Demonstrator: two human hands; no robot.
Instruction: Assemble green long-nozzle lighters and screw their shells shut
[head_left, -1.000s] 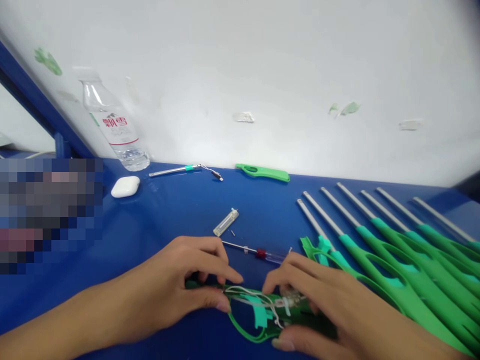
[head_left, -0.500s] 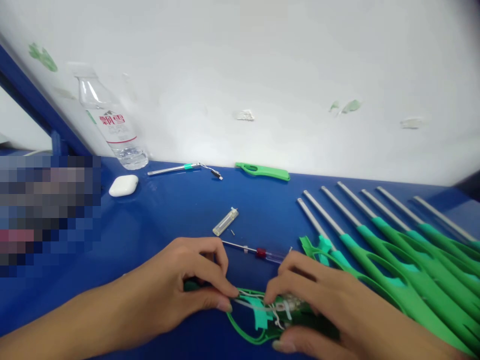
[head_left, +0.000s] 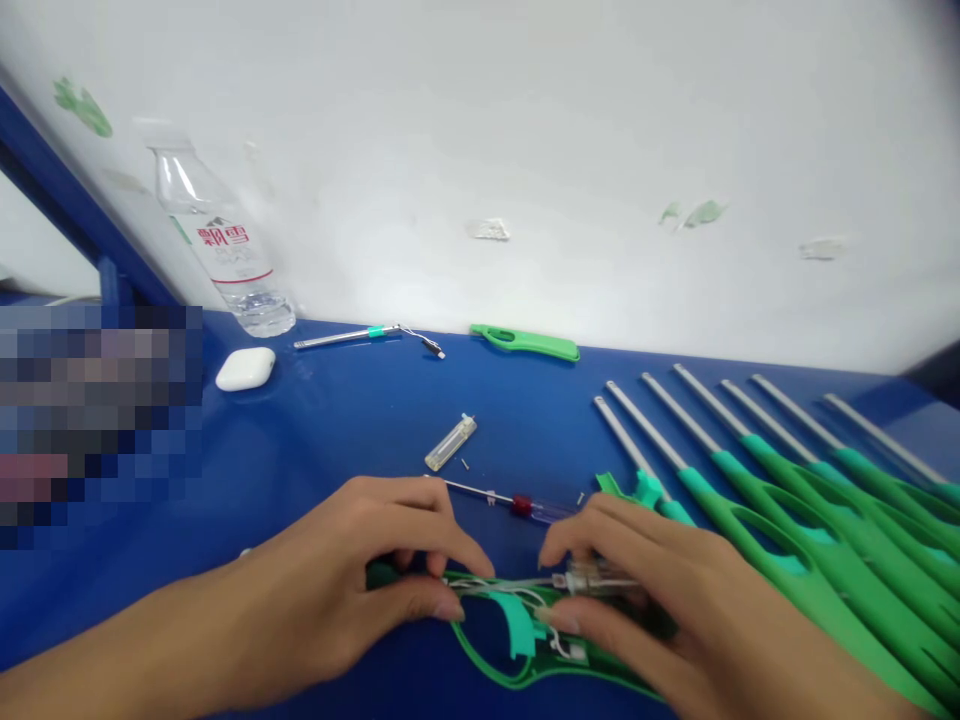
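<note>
An opened green gas lighter casing (head_left: 491,677) lies low in the middle, with a teal trigger (head_left: 517,625) and thin white wires inside. My left hand (head_left: 397,565) is closed in a pinch on its front end, where the wires and a thin tube run in. Over the rear part is my right hand (head_left: 637,590), its thumb and fingers closed around a clear fuel tank (head_left: 592,578) at the casing's upper side. The palm covers the rest of the tank. Just beyond both hands lies a screwdriver (head_left: 523,506) with a clear and red handle.
Several green lighters (head_left: 795,520) with metal barrels lie at right. A spare clear tank (head_left: 450,443), green casing piece (head_left: 536,344) and metal barrel with wire (head_left: 345,338) lie farther back. A water bottle (head_left: 225,240) and white earphone case (head_left: 245,369) stand left, before the white wall (head_left: 570,130).
My right thumb has moved up from the casing's lower edge onto the clear tank. The tank has shifted toward the casing's upper side, and more of the casing shows. My left index finger has moved slightly right.
</note>
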